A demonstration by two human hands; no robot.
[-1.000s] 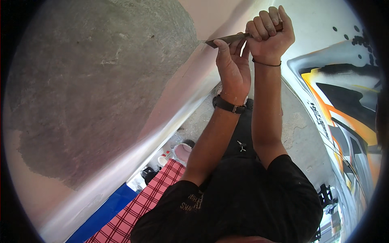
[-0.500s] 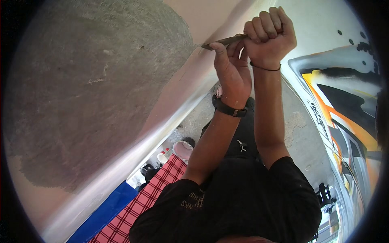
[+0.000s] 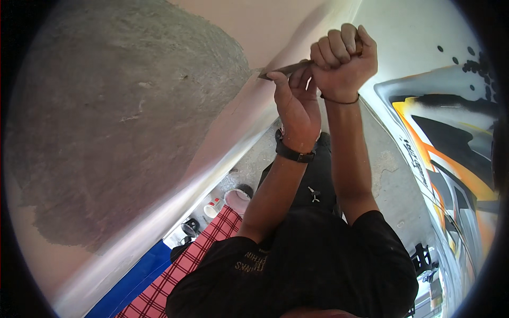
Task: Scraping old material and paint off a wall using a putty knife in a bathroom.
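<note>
My right hand (image 3: 344, 63) is closed in a fist around the handle end of a narrow scraper (image 3: 289, 70), a flat dark blade with a slanted tip. Below the blade is my left hand (image 3: 298, 108), its thumb pressed near the tip and its fingers curled behind it. The tip points left at the ragged edge of a large grey rough patch (image 3: 132, 116) on the pinkish wall (image 3: 233, 124). Whether the tip touches the wall there, I cannot tell. A dark band circles my left wrist and a thin cord my right.
Along the wall's foot stand a pink-filled bucket (image 3: 237, 201) and a white cup (image 3: 212, 208). A red checked cloth (image 3: 212, 238) and a blue panel (image 3: 130, 278) lie lower left. To the right is a wall painted in orange, black and grey (image 3: 450, 143).
Both hands and the scraper have shifted slightly down and left in the picture. The view has also moved a little. My grip looks the same.
</note>
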